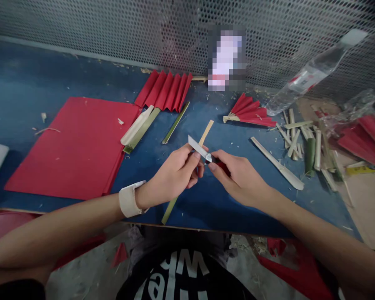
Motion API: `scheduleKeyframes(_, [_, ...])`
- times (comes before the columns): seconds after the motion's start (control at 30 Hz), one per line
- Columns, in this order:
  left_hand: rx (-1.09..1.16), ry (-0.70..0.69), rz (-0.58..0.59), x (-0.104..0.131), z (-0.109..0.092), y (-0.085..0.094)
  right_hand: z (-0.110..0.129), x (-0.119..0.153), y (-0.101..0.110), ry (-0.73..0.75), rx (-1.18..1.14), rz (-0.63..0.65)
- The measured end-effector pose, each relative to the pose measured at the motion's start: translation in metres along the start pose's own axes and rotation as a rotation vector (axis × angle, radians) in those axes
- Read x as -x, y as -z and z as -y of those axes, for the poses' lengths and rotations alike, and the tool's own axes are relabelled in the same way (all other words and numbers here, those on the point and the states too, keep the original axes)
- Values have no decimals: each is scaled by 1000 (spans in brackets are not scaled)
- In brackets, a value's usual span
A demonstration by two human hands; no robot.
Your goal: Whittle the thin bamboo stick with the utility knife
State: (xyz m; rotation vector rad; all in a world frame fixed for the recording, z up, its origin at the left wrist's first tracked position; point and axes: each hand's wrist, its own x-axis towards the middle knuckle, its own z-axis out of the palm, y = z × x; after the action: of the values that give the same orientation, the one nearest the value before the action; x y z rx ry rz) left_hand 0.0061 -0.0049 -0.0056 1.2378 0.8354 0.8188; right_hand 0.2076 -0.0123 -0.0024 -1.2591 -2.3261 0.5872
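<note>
My left hand [181, 168] is closed around a thin bamboo strip [206, 131]; the pale upper end sticks out past the fingers. A greenish length shows below the wrist, and I cannot tell whether it is the same strip. In my right hand [237, 173] is a utility knife [200, 149], its blade out and lying across the strip, close to the left thumb. The fingers hide most of the knife's dark and red handle. Beyond the hands, a green bamboo sliver [176, 122] and a small red folded paper fan [249, 110] lie on the blue table [218, 204].
Red paper sheets [71, 146] are stacked at left, beside split bamboo pieces [142, 130] and pleated red paper [164, 91]. A plastic bottle [309, 77] leans against the perforated metal panel [112, 33]. On the right are a pale bamboo piece [278, 163] and a heap of offcuts [314, 148].
</note>
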Motion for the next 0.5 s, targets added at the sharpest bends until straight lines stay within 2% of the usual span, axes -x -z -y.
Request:
scheduleKeyframes(0.17, [-3, 87, -26, -1, -1, -1, -9, 2, -21, 133, 190, -214])
scheduleKeyframes(0.33, [-160, 130, 8, 4, 0, 2, -17, 8, -25, 160, 186, -228])
scheduleKeyframes(0.5, [-385, 11, 51, 9, 3, 5, -13, 12, -18, 135, 121, -185])
